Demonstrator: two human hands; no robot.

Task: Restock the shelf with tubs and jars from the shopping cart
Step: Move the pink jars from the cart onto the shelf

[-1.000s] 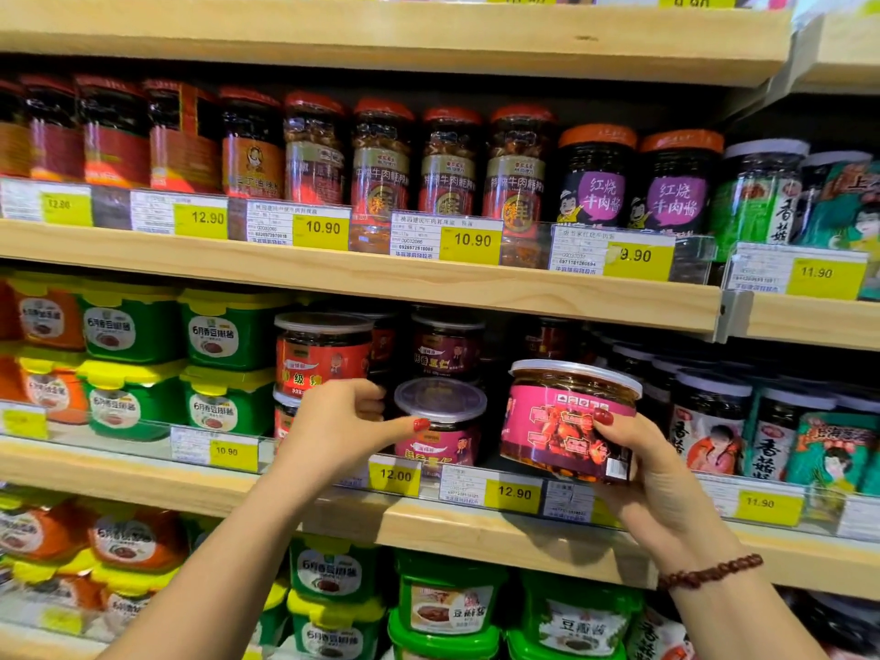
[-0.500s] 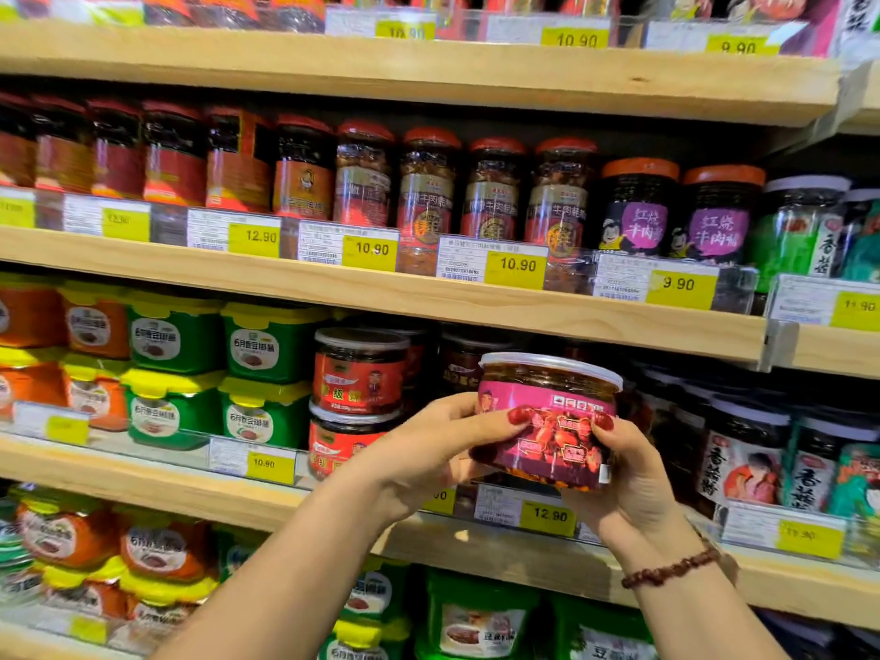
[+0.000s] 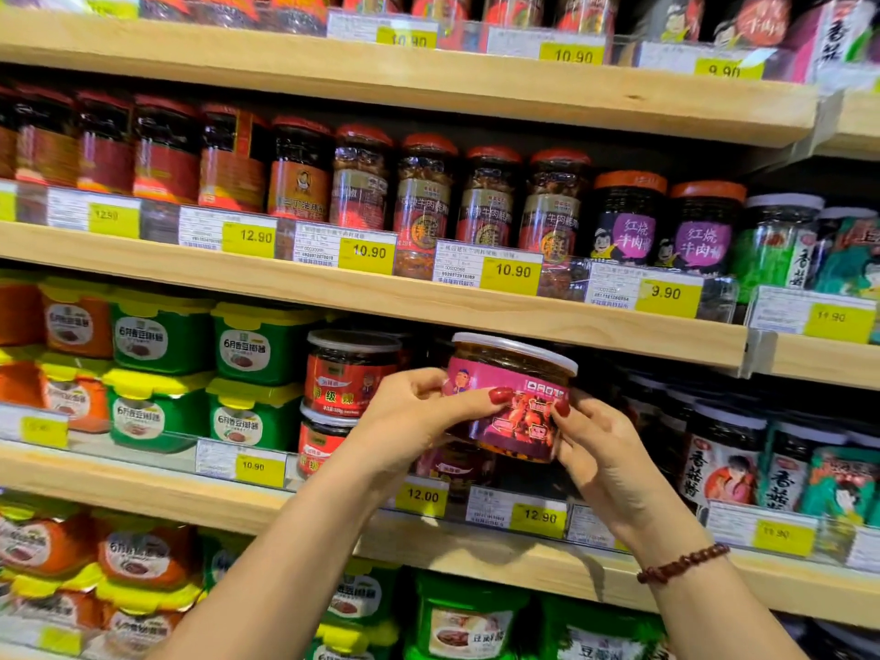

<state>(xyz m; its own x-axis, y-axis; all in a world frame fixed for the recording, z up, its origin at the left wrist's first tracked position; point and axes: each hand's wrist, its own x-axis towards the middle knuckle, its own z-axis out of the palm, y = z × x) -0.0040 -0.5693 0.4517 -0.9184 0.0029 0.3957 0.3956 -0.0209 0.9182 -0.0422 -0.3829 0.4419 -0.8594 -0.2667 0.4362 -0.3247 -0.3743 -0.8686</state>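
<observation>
Pink-labelled jar [image 3: 514, 397], its clear lid on, sat between your two hands, raised off the board at the mouth of the wooden shelf [image 3: 476, 554] and slightly tilted. Your left hand [image 3: 419, 412] gripped its left side, thumb across the label. Your right hand [image 3: 605, 454] clasped the right side and base, a beaded bracelet [image 3: 681, 562] on that wrist. Stacked red-labelled jars [image 3: 352, 373] stood just to its left, green tubs [image 3: 257, 345] beyond them, and dark jars [image 3: 724, 450] to its right.

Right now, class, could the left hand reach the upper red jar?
Probably yes: the upper red jar stands right beside the left hand, nothing between, though that hand grips the pink jar.
</observation>
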